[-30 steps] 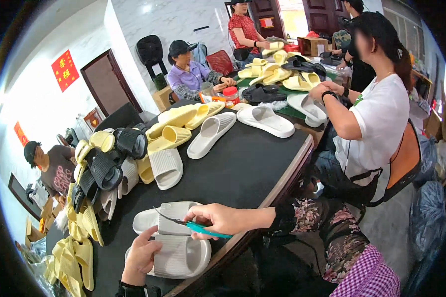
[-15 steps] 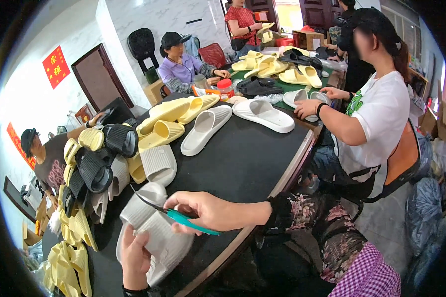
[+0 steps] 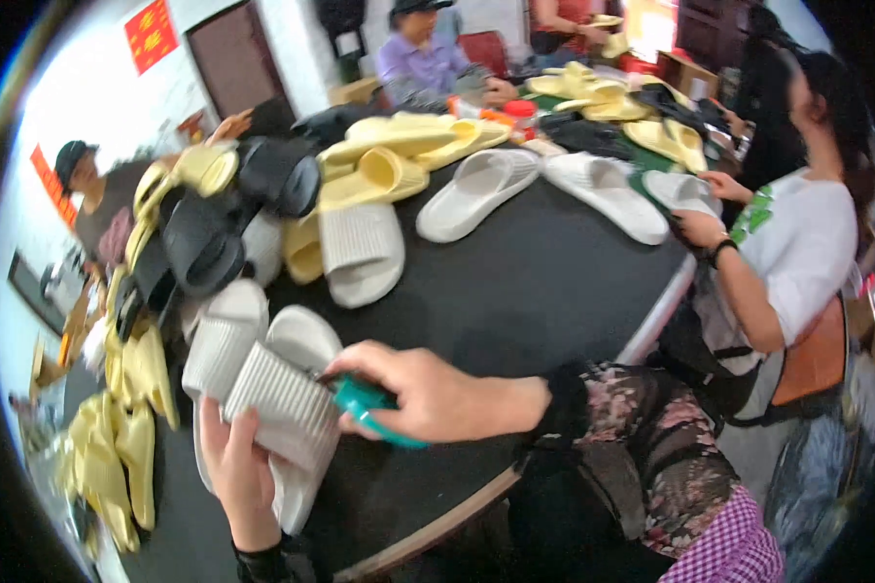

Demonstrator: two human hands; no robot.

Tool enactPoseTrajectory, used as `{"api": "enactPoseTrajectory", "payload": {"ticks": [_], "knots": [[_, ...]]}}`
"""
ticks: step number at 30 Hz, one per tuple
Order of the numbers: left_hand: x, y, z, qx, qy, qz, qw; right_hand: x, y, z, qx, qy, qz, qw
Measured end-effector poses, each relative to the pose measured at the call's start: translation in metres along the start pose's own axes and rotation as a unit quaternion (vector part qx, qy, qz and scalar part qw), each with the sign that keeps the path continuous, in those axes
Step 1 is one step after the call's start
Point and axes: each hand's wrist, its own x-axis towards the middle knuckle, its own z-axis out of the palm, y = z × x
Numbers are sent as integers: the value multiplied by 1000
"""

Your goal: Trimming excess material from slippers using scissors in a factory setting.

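Observation:
Two light grey slide sandals lie side by side at the near edge, with my left hand (image 3: 240, 471) gripping them from below. The right-hand sandal (image 3: 280, 398) partly overlaps the left one (image 3: 219, 355); both have ribbed straps. In my right hand (image 3: 423, 389) is a pair of scissors (image 3: 367, 408) with teal handles. The scissors' tip is at the right side of the nearer sandal's strap; its blades are mostly hidden and blurred, so whether they touch it is unclear.
A black-topped table (image 3: 525, 311) carries a pile of yellow, black and grey sandals (image 3: 204, 238) on the left. Two white sandals (image 3: 478, 194) lie farther back. On the right a co-worker (image 3: 797, 223) handles a grey sandal (image 3: 682, 191); other people sit or stand around the table.
The view has shifted, so the scene sits differently. The two grey sandals have turned and now show their straps more plainly. The scissors' blades have moved down to the strap's side.

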Motion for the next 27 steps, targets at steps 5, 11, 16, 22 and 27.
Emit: {"api": "enactPoseTrajectory", "payload": {"ticks": [5,11,16,22,27], "knots": [[7,-4,-7,-65,7,10,998,-5,3,-5,-52,-4,68,996],[-2,-3,-8,-35,27,49,998,-5,7,6,-89,-29,74,993],[-4,-3,-3,-14,20,63,998,-6,8,-2,-106,-1,69,992],[-6,0,-6,71,88,139,984,-5,17,-4,-129,-2,38,991],[-3,-1,-13,61,105,182,976,-5,19,-3,-144,-18,33,989]]}}
